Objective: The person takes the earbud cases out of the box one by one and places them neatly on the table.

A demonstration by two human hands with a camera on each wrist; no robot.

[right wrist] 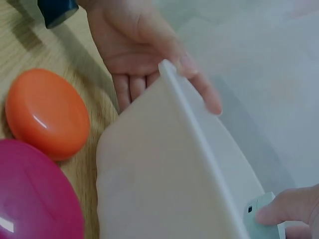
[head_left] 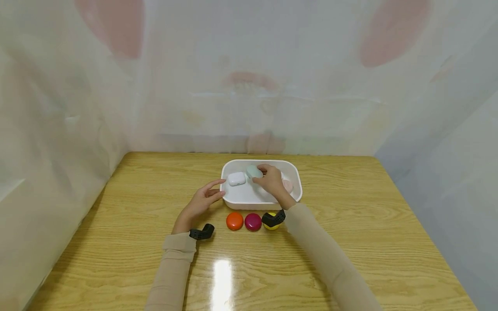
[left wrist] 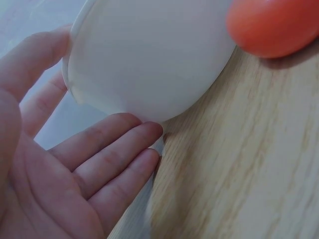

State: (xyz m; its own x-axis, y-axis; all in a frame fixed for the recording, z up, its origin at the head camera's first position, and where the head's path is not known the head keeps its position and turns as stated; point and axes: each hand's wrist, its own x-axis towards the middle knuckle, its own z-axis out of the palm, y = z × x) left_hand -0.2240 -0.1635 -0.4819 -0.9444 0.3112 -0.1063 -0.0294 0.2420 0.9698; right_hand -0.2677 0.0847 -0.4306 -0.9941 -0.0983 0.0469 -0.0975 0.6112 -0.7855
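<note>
My right hand [head_left: 271, 180] is over the white tray [head_left: 241, 204] and pinches a mint-green earbud case [head_left: 253, 171] between thumb and fingers. In the right wrist view a small dark port shows on that green case [right wrist: 253, 214]. A white earbud case [head_left: 236, 179] lies in the tray's left part. Something pale pink [head_left: 288, 186] lies at the right end, partly hidden by my right hand. At the tray's left end, my left hand [head_left: 202, 199] touches the rim and outer wall with nearly straight fingers [left wrist: 114, 154].
Glossy rounded pieces stand in a row before the tray: orange [head_left: 234, 221], magenta [head_left: 253, 222] and yellow [head_left: 271, 224], the last partly covered by the right wrist camera [head_left: 274, 218]. The wooden table [head_left: 155, 194] meets a pale curtain [head_left: 249, 112] behind.
</note>
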